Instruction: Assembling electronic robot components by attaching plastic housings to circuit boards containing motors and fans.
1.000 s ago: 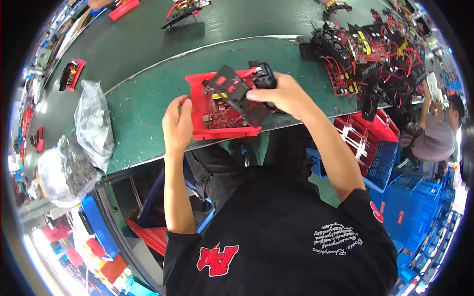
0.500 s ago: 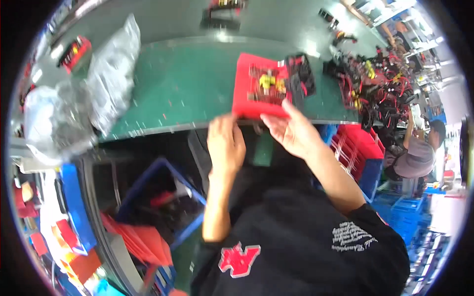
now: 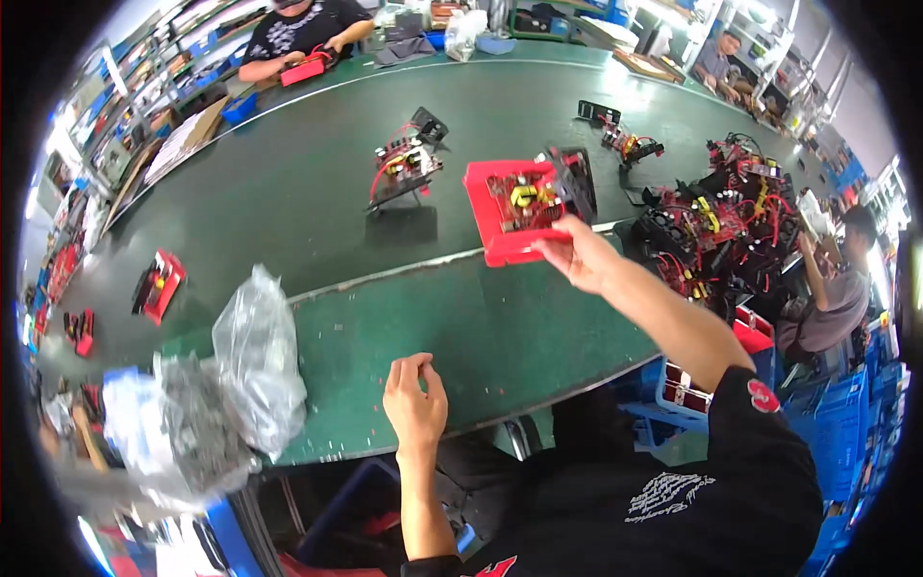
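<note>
My right hand grips the near right edge of a red plastic housing, thumb and fingers closed on it. Inside the housing sits a circuit board with yellow-wrapped and copper-coloured parts. A black panel stands at the housing's right side. My left hand hovers over the green bench mat near its front edge, empty, with fingers loosely bent and thumb apart. Farther back, left of the housing, another circuit board assembly with red wires and black panels stands on the table.
At the right lies a large pile of board assemblies with wires. One small assembly sits behind it. Clear plastic bags and a red housing are on the left. Co-workers sit across the table and at the right.
The view has tilted up, showing more table. My right hand has taken hold of the red housing and carried it away from me. My left hand has come off it and stays near the front edge.
</note>
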`<action>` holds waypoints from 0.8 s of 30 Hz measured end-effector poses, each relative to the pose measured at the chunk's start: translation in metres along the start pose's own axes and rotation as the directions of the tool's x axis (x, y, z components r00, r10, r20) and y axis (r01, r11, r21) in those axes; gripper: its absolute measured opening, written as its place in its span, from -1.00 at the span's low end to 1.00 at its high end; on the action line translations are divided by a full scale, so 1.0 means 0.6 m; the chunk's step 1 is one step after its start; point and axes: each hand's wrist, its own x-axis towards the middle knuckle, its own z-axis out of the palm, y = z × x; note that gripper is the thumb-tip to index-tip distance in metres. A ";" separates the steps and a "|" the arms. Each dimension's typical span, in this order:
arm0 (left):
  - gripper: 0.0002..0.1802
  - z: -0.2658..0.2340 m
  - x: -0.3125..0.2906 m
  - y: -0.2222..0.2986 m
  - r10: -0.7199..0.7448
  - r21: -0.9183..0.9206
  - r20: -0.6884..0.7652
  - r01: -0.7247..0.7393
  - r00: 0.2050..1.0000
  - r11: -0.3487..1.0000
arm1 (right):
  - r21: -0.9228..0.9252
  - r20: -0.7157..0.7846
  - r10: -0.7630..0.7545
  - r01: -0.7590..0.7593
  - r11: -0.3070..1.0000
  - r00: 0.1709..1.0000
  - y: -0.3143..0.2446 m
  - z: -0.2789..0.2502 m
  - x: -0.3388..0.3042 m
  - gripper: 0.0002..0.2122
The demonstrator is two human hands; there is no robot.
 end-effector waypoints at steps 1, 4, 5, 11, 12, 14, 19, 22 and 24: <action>-0.89 0.013 0.037 -0.002 0.002 -0.055 0.015 -0.001 1.000 0.999 | 0.021 0.033 -0.040 0.039 0.999 0.999 -0.029 0.003 0.047 -0.81; -0.82 0.054 0.141 0.003 -0.175 -0.152 0.086 0.187 0.981 0.970 | 0.087 0.069 -0.055 0.049 0.995 0.996 -0.088 0.024 0.196 -0.81; -0.81 0.066 0.178 0.006 -0.284 -0.225 0.134 0.308 0.950 0.924 | 0.145 0.044 -0.093 0.086 0.986 0.995 -0.094 0.025 0.270 -0.77; -0.15 0.134 0.388 -0.070 -0.730 -0.630 0.593 0.761 0.341 -0.156 | 0.145 -0.232 -0.091 0.127 0.981 0.968 -0.166 0.135 0.506 -0.68; -0.15 0.160 0.415 -0.065 -0.720 -0.603 0.612 0.783 0.327 -0.156 | 0.126 -0.208 -0.139 0.168 0.978 0.968 -0.198 0.119 0.531 -0.65; 0.04 0.185 0.449 -0.080 -0.785 -0.634 0.581 0.725 0.218 -0.268 | 0.181 -0.151 -0.149 0.176 0.968 0.977 -0.239 0.113 0.559 -0.52; -0.53 0.188 0.477 -0.125 -0.860 -0.725 0.496 0.602 0.118 -0.336 | -0.181 -0.147 -0.298 0.271 0.945 0.943 -0.200 0.017 0.447 -0.69; -0.55 0.179 0.477 -0.164 -0.840 -0.777 0.499 0.539 0.214 -0.325 | -0.337 -0.493 -0.431 0.291 0.895 0.756 -0.242 -0.068 0.318 -0.55; -0.59 0.206 0.489 -0.119 -0.858 -0.796 0.456 0.540 0.236 -0.274 | -0.469 -0.721 -0.519 0.227 0.853 0.460 -0.290 -0.159 0.291 -0.42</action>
